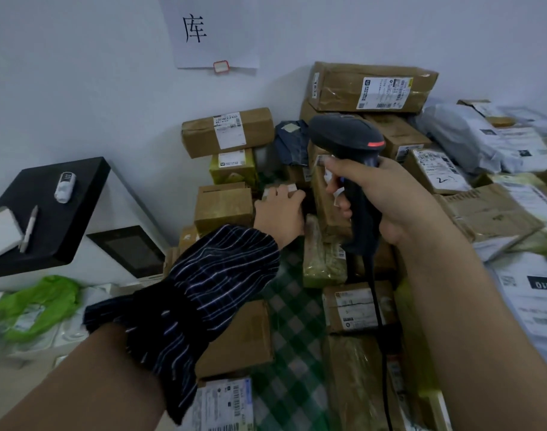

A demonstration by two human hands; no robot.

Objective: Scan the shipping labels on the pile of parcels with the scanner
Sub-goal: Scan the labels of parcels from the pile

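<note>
A black handheld scanner with a red light on its head is gripped by my right hand, held above the middle of the parcel pile, its cable hanging down. My left hand, in a dark striped sleeve cover, reaches forward and its fingers curl over the top of a small parcel deep in the pile. Brown cardboard boxes with white shipping labels are stacked around: one labelled box at the back left, a large one on top at the back.
Grey and white mailer bags lie at the right. A black and white device with a pen and a small white gadget stands at the left, green bags in front of it. A paper sign hangs on the wall. Green checked cloth shows between boxes.
</note>
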